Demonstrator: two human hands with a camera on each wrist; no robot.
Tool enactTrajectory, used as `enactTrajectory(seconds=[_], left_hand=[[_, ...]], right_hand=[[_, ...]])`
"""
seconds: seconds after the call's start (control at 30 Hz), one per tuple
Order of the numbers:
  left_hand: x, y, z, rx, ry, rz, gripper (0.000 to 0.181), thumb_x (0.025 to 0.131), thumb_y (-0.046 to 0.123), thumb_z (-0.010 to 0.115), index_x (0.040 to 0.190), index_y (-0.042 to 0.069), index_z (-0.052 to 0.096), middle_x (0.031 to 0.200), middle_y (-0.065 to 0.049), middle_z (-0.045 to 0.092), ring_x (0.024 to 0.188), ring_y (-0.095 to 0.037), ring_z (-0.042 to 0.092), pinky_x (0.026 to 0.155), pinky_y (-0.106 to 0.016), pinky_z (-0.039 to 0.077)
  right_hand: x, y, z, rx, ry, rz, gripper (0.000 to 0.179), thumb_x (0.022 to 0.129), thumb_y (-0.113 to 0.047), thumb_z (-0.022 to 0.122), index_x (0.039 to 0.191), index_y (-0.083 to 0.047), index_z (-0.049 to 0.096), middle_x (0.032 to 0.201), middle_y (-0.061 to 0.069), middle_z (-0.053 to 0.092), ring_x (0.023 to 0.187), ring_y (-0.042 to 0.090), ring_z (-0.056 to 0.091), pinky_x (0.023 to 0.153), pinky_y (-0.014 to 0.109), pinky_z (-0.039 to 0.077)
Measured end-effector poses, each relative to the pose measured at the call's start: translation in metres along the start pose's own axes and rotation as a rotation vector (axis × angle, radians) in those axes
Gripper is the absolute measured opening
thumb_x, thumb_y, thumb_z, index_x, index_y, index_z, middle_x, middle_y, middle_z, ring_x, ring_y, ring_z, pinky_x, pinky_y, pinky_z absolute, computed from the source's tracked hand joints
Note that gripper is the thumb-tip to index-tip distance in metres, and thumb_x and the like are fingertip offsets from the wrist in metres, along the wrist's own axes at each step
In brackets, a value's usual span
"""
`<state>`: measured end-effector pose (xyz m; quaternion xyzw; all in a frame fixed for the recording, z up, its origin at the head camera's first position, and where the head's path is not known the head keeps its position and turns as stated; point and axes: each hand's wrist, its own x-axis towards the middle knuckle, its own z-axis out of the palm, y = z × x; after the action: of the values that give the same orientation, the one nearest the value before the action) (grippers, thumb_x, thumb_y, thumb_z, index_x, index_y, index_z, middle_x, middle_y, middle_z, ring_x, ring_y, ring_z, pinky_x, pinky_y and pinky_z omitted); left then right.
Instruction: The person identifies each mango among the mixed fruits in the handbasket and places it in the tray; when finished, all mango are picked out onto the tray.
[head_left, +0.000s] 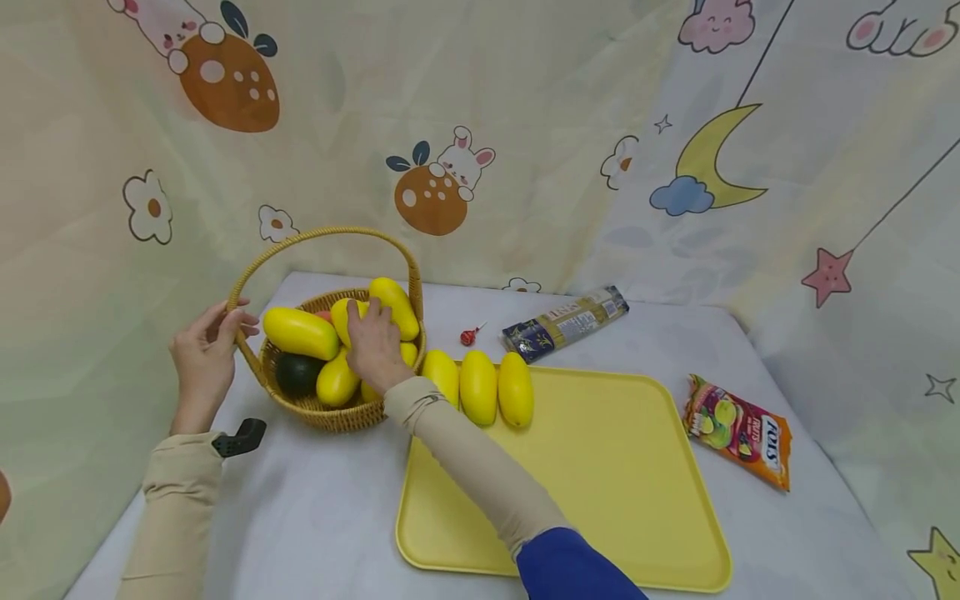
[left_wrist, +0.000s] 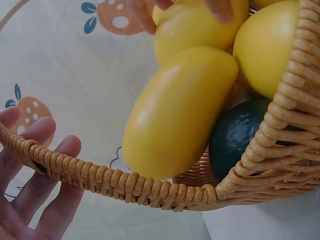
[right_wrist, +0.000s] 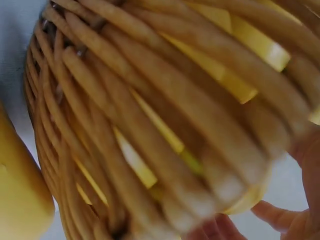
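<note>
My left hand (head_left: 202, 362) grips the lower left side of the handle (head_left: 238, 321) of a wicker basket (head_left: 330, 423); in the left wrist view its fingers (left_wrist: 62, 200) show around the woven handle. Several yellow mangoes (head_left: 300, 332) and a dark green avocado (head_left: 297, 373) fill the basket, with something reddish partly hidden behind them. Over the basket, my right hand (head_left: 377, 346) holds a yellow mango (head_left: 342, 320) among the others, its fingers curled on top. Basket weave covers most of the right wrist view, with part of the right hand (right_wrist: 295, 220) at the lower right.
Three mangoes (head_left: 478, 387) lie side by side at the far left of a yellow tray (head_left: 600, 483), beneath the right forearm. Behind the tray are a red lollipop (head_left: 468, 337) and a pack of noodles (head_left: 566, 323). An orange candy bag (head_left: 738, 432) lies to its right.
</note>
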<state>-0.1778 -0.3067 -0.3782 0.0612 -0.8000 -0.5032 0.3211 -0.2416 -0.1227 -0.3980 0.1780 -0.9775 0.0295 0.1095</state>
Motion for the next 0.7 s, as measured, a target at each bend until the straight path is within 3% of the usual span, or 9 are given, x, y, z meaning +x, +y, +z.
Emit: enactTrajectory(seconds=[0.33, 0.7], left_hand=[[-0.002, 0.0, 0.002, 0.022, -0.005, -0.04, 0.034, 0.096, 0.031, 0.055, 0.12, 0.01, 0.067, 0.083, 0.018, 0.063, 0.078, -0.003, 0.062, 0.074, -0.005, 0.047], [-0.001, -0.001, 0.001, 0.003, 0.011, -0.011, 0.034, 0.096, 0.029, 0.056, 0.119, 0.008, 0.067, 0.081, 0.021, 0.063, 0.077, 0.0, 0.062, 0.074, -0.004, 0.047]], right_hand=[[-0.002, -0.001, 0.002, 0.067, -0.093, 0.039, 0.08, 0.079, -0.049, 0.074, 0.145, -0.025, 0.034, 0.116, 0.009, 0.053, 0.09, 0.019, 0.057, 0.068, 0.028, 0.051], [-0.022, 0.028, -0.021, 0.374, -0.036, -0.003, 0.08, 0.078, -0.041, 0.077, 0.145, -0.023, 0.037, 0.125, 0.012, 0.052, 0.085, 0.021, 0.059, 0.068, 0.03, 0.051]])
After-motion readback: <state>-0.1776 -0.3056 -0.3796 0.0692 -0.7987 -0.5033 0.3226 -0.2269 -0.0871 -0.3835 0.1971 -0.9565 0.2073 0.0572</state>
